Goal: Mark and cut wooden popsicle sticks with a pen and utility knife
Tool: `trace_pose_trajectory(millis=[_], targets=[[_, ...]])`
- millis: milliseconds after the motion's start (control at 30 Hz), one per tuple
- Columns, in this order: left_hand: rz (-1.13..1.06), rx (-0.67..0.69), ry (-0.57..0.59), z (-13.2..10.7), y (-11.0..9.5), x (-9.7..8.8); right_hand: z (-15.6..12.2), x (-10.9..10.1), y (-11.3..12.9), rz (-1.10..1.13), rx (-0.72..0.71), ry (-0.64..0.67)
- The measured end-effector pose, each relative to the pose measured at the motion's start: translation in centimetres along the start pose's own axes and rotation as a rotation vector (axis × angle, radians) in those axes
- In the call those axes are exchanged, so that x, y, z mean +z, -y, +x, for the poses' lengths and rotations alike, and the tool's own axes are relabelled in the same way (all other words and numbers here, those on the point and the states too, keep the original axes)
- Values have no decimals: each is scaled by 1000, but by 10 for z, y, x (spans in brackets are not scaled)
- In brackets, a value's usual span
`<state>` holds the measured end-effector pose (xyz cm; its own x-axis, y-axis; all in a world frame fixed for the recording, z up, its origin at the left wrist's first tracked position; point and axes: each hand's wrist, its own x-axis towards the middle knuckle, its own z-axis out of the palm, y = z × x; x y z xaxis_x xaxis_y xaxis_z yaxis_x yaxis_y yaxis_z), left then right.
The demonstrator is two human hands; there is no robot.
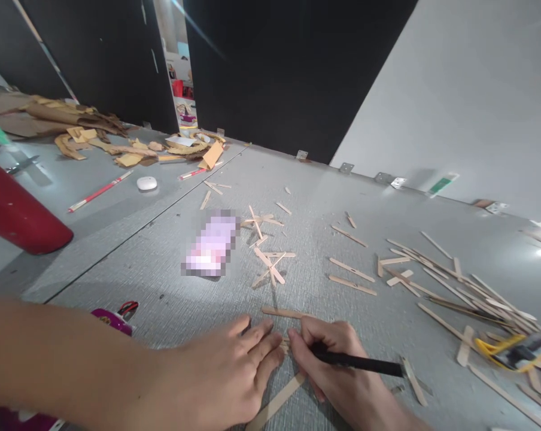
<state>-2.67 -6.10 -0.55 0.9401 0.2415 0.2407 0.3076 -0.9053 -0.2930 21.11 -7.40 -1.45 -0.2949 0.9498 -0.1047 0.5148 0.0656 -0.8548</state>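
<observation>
My left hand (234,371) lies flat on the grey table with its fingers stretched out, pressing on a wooden stick (274,404) that runs out from under it toward me. My right hand (337,365) is closed round a black pen (364,363), its tip pointing left at the spot where the two hands meet. Another flat stick (282,312) lies just beyond the fingertips. What lies right under the pen tip is hidden by the fingers.
Many wooden sticks (450,281) are scattered to the right, and a small crossed pile (268,263) lies ahead beside a blurred-out pink object (211,242). A yellow-and-black tool (513,352) sits at far right. Cardboard scraps (95,134), a red cylinder (14,209) and a magenta item (113,320) lie left.
</observation>
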Motion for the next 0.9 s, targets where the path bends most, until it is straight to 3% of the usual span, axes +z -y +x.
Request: trace_pose_trajectory(millis=[233,367,667,900], targets=[[-18,16,25,0,1,-1,2,-3,2,-41,-55,2],[-7,-6,-6,1,-1,0,-1,-2,0,66,10,4],[-22,-10,-50,4,-1,1,-3,2,-9,34,35,-18],[-20,-9,18,-2,-1,2,0,-1,0,7,-13,-27]])
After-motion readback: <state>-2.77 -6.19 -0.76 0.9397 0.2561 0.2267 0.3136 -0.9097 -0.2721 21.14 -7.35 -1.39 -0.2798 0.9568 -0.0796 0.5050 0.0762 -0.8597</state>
